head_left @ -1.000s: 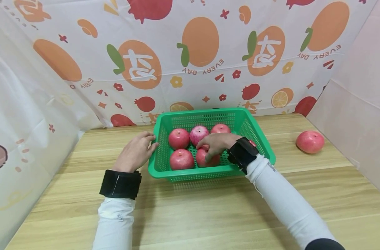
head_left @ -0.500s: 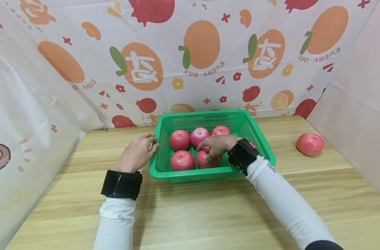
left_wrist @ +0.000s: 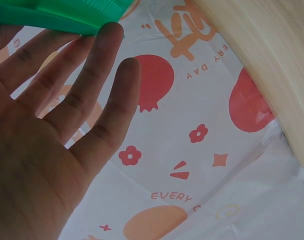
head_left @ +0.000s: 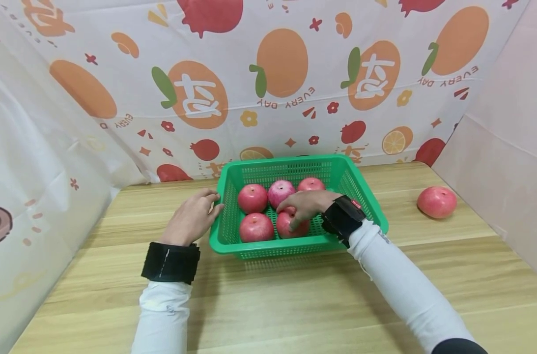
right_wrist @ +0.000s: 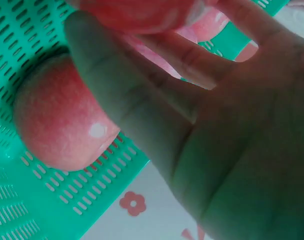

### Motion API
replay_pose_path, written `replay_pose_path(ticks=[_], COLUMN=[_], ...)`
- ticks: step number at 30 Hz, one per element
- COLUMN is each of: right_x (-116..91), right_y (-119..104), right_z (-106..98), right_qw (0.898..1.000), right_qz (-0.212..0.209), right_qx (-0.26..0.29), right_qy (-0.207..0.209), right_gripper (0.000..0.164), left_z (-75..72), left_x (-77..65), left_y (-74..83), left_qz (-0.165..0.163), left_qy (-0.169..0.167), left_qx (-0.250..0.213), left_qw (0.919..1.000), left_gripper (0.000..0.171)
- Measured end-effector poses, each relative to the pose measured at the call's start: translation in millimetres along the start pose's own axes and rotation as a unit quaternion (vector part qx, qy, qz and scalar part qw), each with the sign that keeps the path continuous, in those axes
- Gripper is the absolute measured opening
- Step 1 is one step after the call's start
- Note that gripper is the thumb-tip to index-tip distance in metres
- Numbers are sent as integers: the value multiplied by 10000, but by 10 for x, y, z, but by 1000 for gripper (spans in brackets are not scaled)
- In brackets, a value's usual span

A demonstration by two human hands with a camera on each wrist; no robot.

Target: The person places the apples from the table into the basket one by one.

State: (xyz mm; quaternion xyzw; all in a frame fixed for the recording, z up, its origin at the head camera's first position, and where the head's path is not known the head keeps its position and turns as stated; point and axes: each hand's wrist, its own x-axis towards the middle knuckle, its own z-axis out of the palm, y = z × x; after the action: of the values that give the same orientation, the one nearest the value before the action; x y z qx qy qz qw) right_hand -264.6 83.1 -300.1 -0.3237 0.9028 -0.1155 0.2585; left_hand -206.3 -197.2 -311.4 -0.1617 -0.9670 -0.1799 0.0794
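Observation:
A green plastic basket (head_left: 274, 246) with slotted walls stands on the table, several red apples inside it. My right hand (head_left: 307, 204) reaches over its front right part, thumb and fingers around the front right apple (head_left: 288, 227). In the right wrist view, that apple (right_wrist: 142, 12) lies against my fingers, above another apple (right_wrist: 67, 115) in the basket. My left hand (head_left: 190, 216) is at the basket's left rim, its fingertips right at the edge. In the left wrist view, the fingers of my left hand (left_wrist: 57, 115) are extended, spread a little beneath the green rim.
Inside the basket, a front left apple (head_left: 256, 227), a back left apple (head_left: 252, 197), a streaky pinkish apple (head_left: 281, 193) and a back apple (head_left: 311, 184) surround the right hand. One loose apple (head_left: 437, 201) lies on the wooden table (head_left: 268, 305) at right. A fruit-print sheet (head_left: 290, 123) hangs behind.

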Motion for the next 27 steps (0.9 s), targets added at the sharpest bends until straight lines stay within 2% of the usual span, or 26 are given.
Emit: replay_pose_path(ticks=[5,11,16,21,27], right_x=[-57,-91,-109,-145,-224], right_y=[54,110,146,208,255], right_z=[-58,-90,-119,-161,-181], right_qw=[9992,9911,9836,9748,9682], right_qz=[-56,-288,-263,-221,-60], right_qx=[91,-486,-728,-962,-1091], right_qy=[381,1204,1632,1999,2252], right_gripper=[62,35,20,20,24], left_z=[-2,0,8,13,10], left_x=[0,0,0,12,11], left_y=[1,3,1,-8,-16], left_qz=[-13,-49,-58,-19,-6], left_qy=[-1,-12,-34,-43,-20], left_qx=[0,4,0,1,22], left_qw=[10000,10000,10000,10000,10000], left_gripper=[36,36,36,35,35])
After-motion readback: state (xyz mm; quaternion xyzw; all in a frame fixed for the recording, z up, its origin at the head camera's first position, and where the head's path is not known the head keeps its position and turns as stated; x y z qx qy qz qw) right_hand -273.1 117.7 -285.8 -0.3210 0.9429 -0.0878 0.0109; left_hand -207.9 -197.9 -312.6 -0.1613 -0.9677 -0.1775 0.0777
